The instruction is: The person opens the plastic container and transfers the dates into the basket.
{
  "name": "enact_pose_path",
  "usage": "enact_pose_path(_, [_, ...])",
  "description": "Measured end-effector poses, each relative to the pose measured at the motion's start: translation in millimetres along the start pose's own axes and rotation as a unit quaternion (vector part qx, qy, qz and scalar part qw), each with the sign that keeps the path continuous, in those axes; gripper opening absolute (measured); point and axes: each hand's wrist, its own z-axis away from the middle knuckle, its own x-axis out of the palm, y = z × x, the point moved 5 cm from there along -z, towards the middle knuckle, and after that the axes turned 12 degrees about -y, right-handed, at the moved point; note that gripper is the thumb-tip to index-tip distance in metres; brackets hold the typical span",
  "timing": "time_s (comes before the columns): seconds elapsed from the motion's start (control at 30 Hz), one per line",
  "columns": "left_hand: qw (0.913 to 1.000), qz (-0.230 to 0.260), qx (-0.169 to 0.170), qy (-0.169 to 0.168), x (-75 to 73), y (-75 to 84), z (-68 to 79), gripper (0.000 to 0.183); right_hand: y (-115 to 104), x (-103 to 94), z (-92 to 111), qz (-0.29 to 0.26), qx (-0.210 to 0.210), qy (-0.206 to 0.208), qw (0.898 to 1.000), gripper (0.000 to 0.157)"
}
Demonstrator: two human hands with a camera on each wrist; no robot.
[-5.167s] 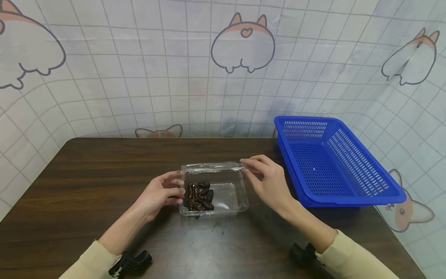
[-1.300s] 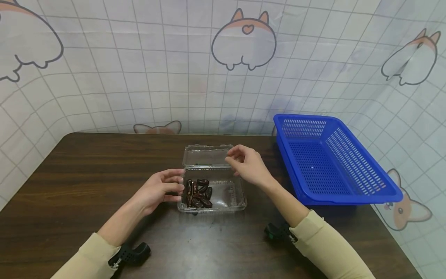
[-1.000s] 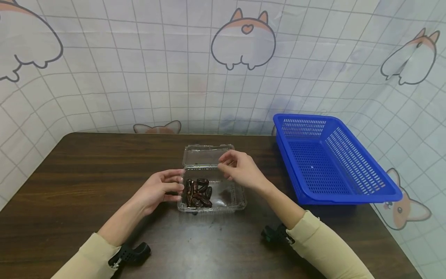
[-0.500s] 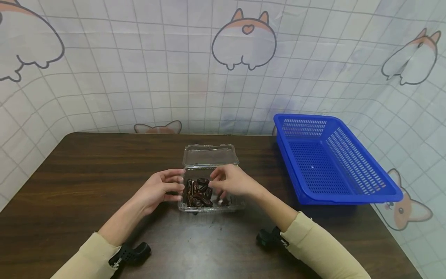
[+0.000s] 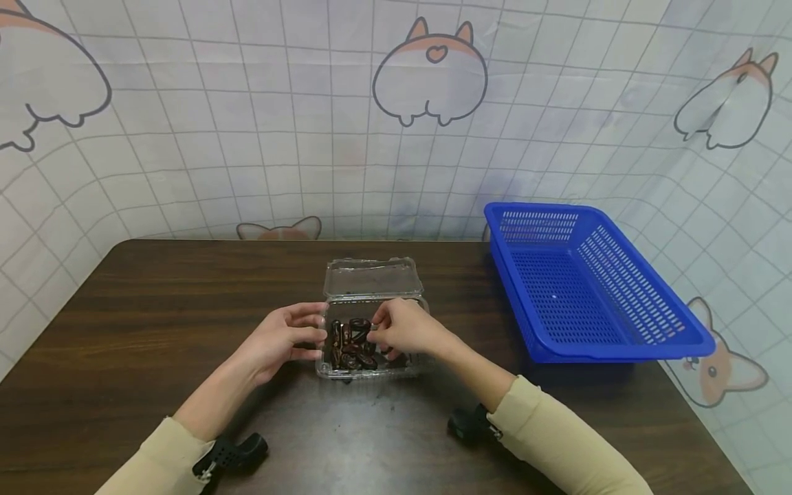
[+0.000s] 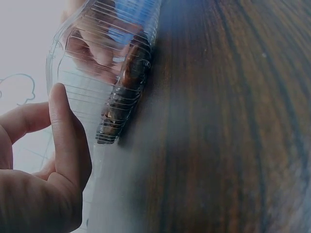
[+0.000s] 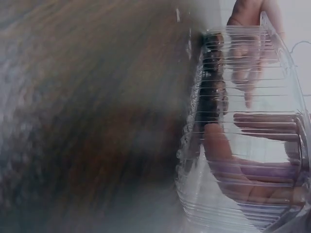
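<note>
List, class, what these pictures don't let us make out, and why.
Head view: whether the right hand pinches any of the dark fruits; the hand itself hides the spot.
Right wrist view: each fruit's outline; ribs on the container wall break it up.
Head view: the right sleeve, cut off by the bottom edge.

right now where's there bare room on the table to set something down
Left of the left hand, the table is bare, as is the strip between the open lid and the blue basket. Crowded: the clear container, where the right hand reaches in at the dates and the left rests against one side.
</note>
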Motion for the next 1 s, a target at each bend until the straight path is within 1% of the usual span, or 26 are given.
enact_pose_path(0.13, [1.0000,0.001,0.003,-0.001,0.2,0.0,0.6,0.060,0.9,1.5,-2.9,0.025,0.005,0.002,1.000,0.032])
enact_pose_path(0.27, [1.0000,0.000,0.005,0.000,0.6,-0.2,0.1,0.059,0.9,2.6,-4.5,0.032,0.010,0.006,0.999,0.034])
enact_pose_path(0.53, [1.0000,-0.005,0.004,0.001,1.2,0.2,0.3,0.059,-0.3,3.9,-3.6,0.056,0.008,0.017,0.998,0.027])
enact_pose_path(0.7, [1.0000,-0.002,0.004,0.000,2.0,1.5,1.0,0.059,-2.2,4.4,-2.8,0.074,0.000,0.015,0.997,0.021])
enact_pose_path(0.8, [1.0000,-0.001,0.005,-0.001,2.5,2.5,1.1,0.060,-2.9,4.6,-2.9,0.090,-0.002,0.012,0.996,0.021])
enact_pose_path(1.0, [1.0000,-0.001,0.007,-0.001,2.5,3.2,1.1,0.060,-2.6,4.7,-2.7,0.104,0.000,0.011,0.994,0.026])
